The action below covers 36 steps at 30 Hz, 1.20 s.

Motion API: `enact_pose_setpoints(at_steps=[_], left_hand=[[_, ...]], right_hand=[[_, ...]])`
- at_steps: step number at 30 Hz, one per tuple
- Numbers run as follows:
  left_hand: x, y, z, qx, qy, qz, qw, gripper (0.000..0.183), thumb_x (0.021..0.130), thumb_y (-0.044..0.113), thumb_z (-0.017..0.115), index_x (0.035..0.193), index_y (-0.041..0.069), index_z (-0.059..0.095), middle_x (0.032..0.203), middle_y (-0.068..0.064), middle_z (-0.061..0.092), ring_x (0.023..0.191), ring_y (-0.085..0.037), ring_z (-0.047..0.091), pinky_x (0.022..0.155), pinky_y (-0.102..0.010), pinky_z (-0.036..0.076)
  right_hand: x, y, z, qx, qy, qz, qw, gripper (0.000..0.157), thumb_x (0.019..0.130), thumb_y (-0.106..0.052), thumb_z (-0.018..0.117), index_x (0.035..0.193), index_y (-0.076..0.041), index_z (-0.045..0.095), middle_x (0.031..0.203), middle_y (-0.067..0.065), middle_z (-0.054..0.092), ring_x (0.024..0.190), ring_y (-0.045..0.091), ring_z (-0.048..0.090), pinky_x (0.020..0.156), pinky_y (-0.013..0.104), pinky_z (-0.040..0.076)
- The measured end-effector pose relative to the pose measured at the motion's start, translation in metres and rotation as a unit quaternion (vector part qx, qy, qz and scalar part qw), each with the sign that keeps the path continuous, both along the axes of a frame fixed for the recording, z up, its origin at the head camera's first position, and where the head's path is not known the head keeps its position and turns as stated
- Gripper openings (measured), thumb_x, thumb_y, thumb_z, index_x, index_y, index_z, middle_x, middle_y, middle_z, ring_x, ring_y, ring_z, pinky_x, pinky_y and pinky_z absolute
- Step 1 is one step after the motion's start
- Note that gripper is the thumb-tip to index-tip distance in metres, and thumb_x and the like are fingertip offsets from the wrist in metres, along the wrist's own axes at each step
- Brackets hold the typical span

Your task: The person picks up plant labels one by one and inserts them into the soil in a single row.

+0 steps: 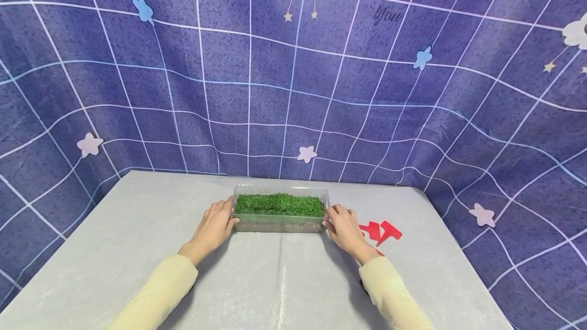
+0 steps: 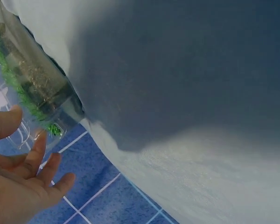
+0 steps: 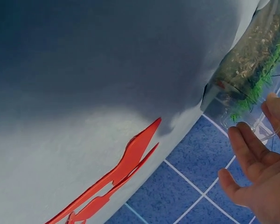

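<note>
A long clear plastic box (image 1: 279, 225) stands on the table, holding brown soil-like material under a layer of green grass (image 1: 281, 204). My left hand (image 1: 214, 226) grips its left end, with the thumb at the front corner and the fingers along the side. At the opposite end, my right hand (image 1: 345, 228) holds the box between thumb and fingers. The left wrist view shows the bent left fingers (image 2: 37, 151) at the box's end. In the right wrist view, the right fingertips (image 3: 238, 133) meet the clear end wall.
Several flat red T-shaped plant labels (image 1: 389, 232) lie on the table just right of my right hand, partly hidden by its wrist. A pale grey cloth covers the table (image 1: 257, 289). Behind it hangs a blue gridded curtain (image 1: 270, 101) with stars and clouds.
</note>
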State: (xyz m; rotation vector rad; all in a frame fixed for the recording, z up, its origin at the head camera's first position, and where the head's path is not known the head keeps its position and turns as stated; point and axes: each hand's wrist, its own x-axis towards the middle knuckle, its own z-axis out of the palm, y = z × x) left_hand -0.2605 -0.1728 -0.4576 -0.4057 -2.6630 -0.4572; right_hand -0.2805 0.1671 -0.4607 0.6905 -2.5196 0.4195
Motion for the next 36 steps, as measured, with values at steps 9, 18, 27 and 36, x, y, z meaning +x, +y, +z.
enact_pose_setpoints(at_steps=[9, 18, 27, 36], left_hand=[[0.008, 0.000, -0.001, -0.002, 0.010, -0.008, 0.9999, 0.058, 0.080, 0.018, 0.067, 0.126, -0.007, 0.044, 0.095, -0.013, 0.061, 0.102, -0.037, 0.055, 0.087, -0.053, 0.046], [0.017, 0.001, 0.000, 0.008, 0.031, -0.023, 0.9992, 0.058, 0.078, 0.017, 0.069, 0.125, -0.008, 0.045, 0.094, -0.012, 0.062, 0.102, -0.037, 0.055, 0.088, -0.053, 0.046], [0.028, 0.001, -0.002, 0.007, 0.046, -0.034, 0.9983, 0.061, 0.077, 0.017, 0.070, 0.125, -0.009, 0.044, 0.099, -0.016, 0.062, 0.103, -0.038, 0.055, 0.088, -0.055, 0.045], [0.038, 0.001, 0.000, 0.008, 0.009, -0.032, 0.9994, 0.062, 0.079, 0.021, 0.068, 0.128, -0.009, 0.042, 0.110, -0.021, 0.060, 0.108, -0.038, 0.053, 0.094, -0.055, 0.042]], right_hand=[[0.007, 0.004, 0.001, 0.003, 0.005, 0.008, 1.000, 0.012, 0.077, -0.012, 0.069, 0.080, -0.013, 0.057, 0.085, 0.003, 0.059, 0.080, 0.022, 0.058, 0.081, 0.048, 0.044], [0.018, 0.010, 0.002, 0.001, 0.011, 0.024, 1.000, 0.013, 0.076, -0.011, 0.071, 0.078, -0.015, 0.058, 0.083, 0.000, 0.059, 0.081, 0.020, 0.058, 0.082, 0.047, 0.043], [0.026, 0.015, -0.002, 0.009, 0.033, 0.035, 0.999, 0.013, 0.076, -0.013, 0.071, 0.078, -0.016, 0.059, 0.083, -0.001, 0.060, 0.082, 0.019, 0.058, 0.082, 0.047, 0.044], [0.035, 0.018, -0.004, 0.009, 0.029, 0.037, 0.999, 0.014, 0.075, -0.013, 0.072, 0.079, -0.017, 0.059, 0.083, -0.003, 0.059, 0.083, 0.017, 0.057, 0.083, 0.046, 0.043]])
